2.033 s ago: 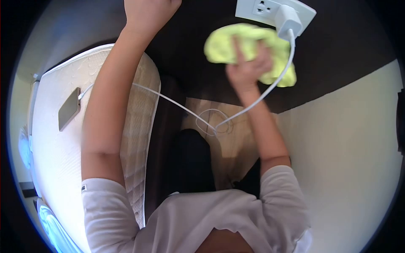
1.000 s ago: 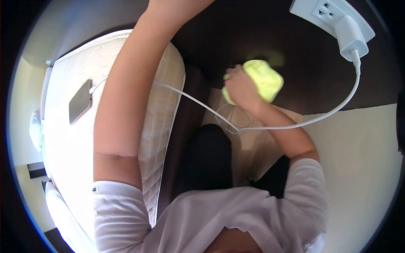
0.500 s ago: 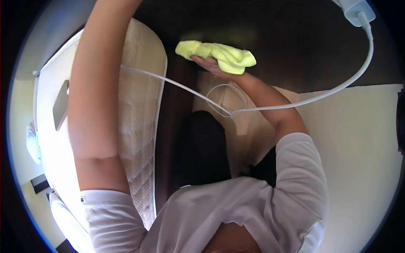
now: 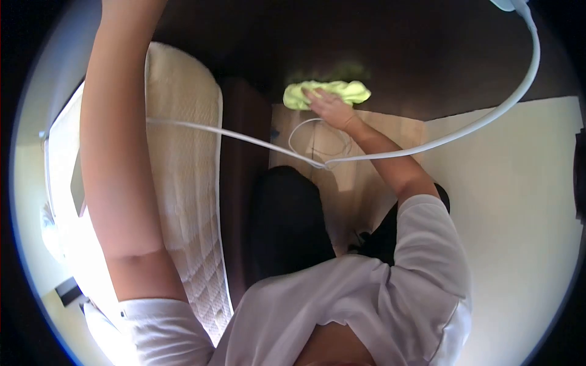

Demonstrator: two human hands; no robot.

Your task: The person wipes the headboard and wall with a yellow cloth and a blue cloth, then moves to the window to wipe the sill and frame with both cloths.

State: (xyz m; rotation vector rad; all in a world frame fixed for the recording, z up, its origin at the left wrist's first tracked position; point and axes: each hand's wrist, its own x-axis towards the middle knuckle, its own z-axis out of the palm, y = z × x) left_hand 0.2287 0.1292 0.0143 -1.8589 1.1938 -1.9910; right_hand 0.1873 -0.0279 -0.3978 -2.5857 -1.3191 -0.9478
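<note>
My right hand [image 4: 332,111] presses a crumpled yellow cloth [image 4: 353,93] against the lower part of a dark brown panel [image 4: 409,55]. Its fingers lie over the cloth, and a faint yellow reflection shows on the glossy surface above. On the other side, my left forearm [image 4: 119,122] reaches up past the top edge of the view, so that hand is out of sight. A white cable [image 4: 244,139] runs across in front of my right forearm and curves up to a white plug or adapter [image 4: 504,5] at the top right.
A cream quilted mattress [image 4: 189,116] lies on the left, on a dark bed frame [image 4: 239,140]. Partly behind my left arm is a flat, phone-like object [image 4: 77,183]. Light wooden flooring [image 4: 351,189] shows between my knees, with a pale wall [image 4: 506,201] on the right.
My right hand has moved with the cloth slightly down and right along the panel; its back now faces me. The left arm has shifted left in view, and the adapter has slid nearly out of the top.
</note>
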